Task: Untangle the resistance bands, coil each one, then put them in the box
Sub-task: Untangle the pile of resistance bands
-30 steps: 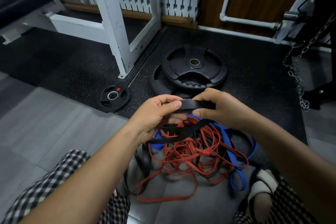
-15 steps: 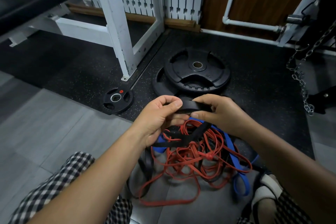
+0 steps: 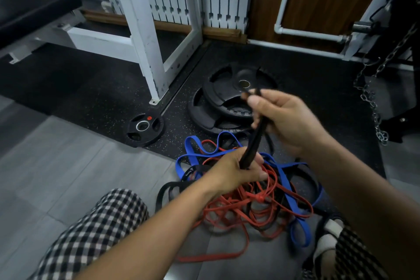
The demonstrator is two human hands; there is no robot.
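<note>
Head view: both hands, left (image 3: 236, 173) and right (image 3: 286, 120), grip black band (image 3: 254, 138).

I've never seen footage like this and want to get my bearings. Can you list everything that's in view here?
black band: one, black, stretched between both hands
band pile: red, blue and black bands tangled together; count unclear; on the floor in front of the person
large weight plates: at least two, black, stacked on the dark mat
small weight plate: one, black with a red dot, at the mat's edge
rack frame: white, upper left
bench pad: one, black, far left
chain: one, metal, hanging at right
sandal: white straps, lower right
checked trousers: black and white, bottom
left hand: grips the band's lower part
right hand: pinches its upper end
</note>
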